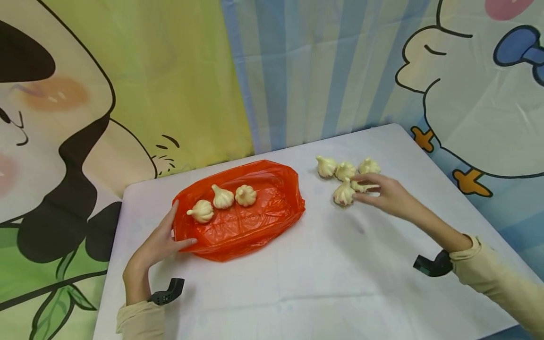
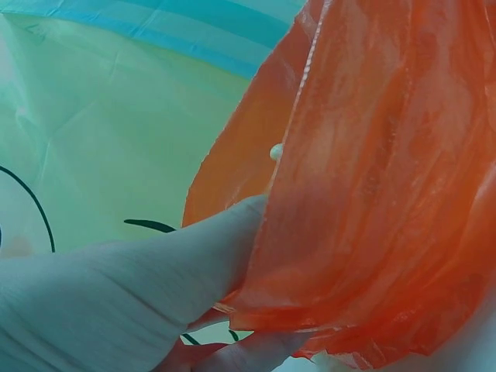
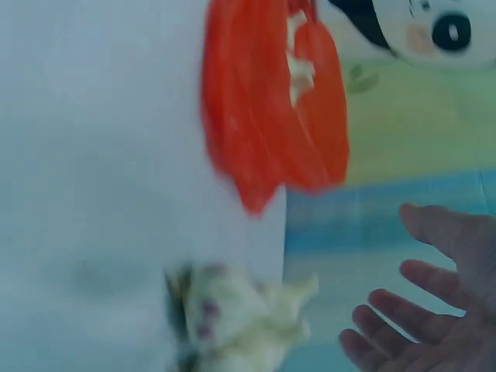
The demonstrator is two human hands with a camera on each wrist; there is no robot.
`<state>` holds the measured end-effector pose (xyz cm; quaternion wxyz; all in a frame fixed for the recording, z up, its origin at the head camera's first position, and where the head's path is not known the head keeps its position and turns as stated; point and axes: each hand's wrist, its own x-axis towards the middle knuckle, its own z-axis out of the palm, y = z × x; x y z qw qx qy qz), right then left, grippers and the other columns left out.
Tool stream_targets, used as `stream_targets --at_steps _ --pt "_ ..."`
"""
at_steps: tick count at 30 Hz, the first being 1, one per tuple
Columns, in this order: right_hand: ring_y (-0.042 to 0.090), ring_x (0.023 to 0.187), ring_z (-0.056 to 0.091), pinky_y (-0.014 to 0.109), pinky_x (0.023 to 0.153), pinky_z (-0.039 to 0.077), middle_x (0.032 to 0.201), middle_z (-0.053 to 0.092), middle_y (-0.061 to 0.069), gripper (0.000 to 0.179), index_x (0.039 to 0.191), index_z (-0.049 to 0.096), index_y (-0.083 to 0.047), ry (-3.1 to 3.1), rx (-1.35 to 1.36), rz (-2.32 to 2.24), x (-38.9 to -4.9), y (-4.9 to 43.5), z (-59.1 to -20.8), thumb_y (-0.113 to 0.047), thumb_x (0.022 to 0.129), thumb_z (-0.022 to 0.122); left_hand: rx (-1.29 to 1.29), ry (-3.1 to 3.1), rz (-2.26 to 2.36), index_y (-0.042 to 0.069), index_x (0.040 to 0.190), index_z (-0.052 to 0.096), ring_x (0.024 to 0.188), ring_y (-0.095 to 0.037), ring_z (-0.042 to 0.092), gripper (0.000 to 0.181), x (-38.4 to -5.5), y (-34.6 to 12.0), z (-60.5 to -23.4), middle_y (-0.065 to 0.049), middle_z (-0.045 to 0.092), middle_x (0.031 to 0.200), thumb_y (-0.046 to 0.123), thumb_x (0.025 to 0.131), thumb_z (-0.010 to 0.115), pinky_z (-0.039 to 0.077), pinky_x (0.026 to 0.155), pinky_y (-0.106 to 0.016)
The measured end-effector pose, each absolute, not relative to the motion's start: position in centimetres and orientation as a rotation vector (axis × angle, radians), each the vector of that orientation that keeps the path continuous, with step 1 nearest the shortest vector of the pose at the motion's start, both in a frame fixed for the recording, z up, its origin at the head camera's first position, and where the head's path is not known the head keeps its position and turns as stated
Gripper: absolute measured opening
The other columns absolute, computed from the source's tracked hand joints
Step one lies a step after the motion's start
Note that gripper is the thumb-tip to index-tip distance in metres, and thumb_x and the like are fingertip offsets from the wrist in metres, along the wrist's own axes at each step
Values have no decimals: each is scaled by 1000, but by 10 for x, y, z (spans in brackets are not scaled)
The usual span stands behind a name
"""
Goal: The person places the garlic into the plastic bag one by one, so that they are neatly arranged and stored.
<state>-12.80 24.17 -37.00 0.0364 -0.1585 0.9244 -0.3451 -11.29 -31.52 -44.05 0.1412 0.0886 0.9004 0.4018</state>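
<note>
A red plastic bag (image 1: 255, 231) lies spread with its mouth open, and three garlic bulbs (image 1: 223, 197) sit inside it toward the left. My left hand (image 1: 155, 241) holds the bag's left end. In the left wrist view the thumb (image 2: 225, 240) slips behind the bag's rim (image 2: 271, 186), and the other fingers are partly hidden below. On the right, my right hand (image 1: 388, 196) reaches over a loose group of garlic bulbs, its fingers spread around the nearest bulb (image 1: 343, 194). The right wrist view shows that hand (image 3: 434, 310) with spread fingers beside a blurred garlic bulb (image 3: 232, 310).
More garlic bulbs (image 1: 326, 166) lie close together behind the right hand. Everything rests on a white-covered table (image 1: 289, 283). Printed curtains with cartoon figures (image 1: 297, 71) hang right behind the table's back edge. Dark wrist cameras (image 1: 433, 264) are strapped to both wrists.
</note>
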Motion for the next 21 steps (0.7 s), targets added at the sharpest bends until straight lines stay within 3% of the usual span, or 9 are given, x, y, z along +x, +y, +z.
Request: stream_targets --at_steps 6,11,15,21 --pt "45 128 47 61 99 45 139 49 25 54 137 50 -1 2931 -176 -1015 -185 300 -384 -34 95 61 246 2598 1156 34 155 -7 144 -46 24 114 -113 -317 -440 -13 11 164 31 80 79 46 99 -60" --pt "49 138 32 65 105 38 152 32 28 70 148 36 -4 2729 -39 -1012 -222 330 -417 -46 95 56 233 2597 1153 33 156 -7 144 -46 23 114 -114 -317 -438 -13 11 164 32 80 79 46 99 -60" --pt "46 141 29 58 107 42 156 26 25 74 151 30 -7 2588 -11 -1125 -237 337 -439 -46 95 57 222 2591 1149 31 156 -7 144 -47 22 114 -114 -317 -438 -14 10 164 32 81 79 44 100 -61" --pt "44 138 36 43 99 53 153 33 26 71 149 35 -3 2584 -9 -1127 -247 338 -451 -43 95 58 228 2593 1147 31 156 -7 144 -46 22 114 -114 -317 -441 -14 10 164 32 80 79 41 102 -62"
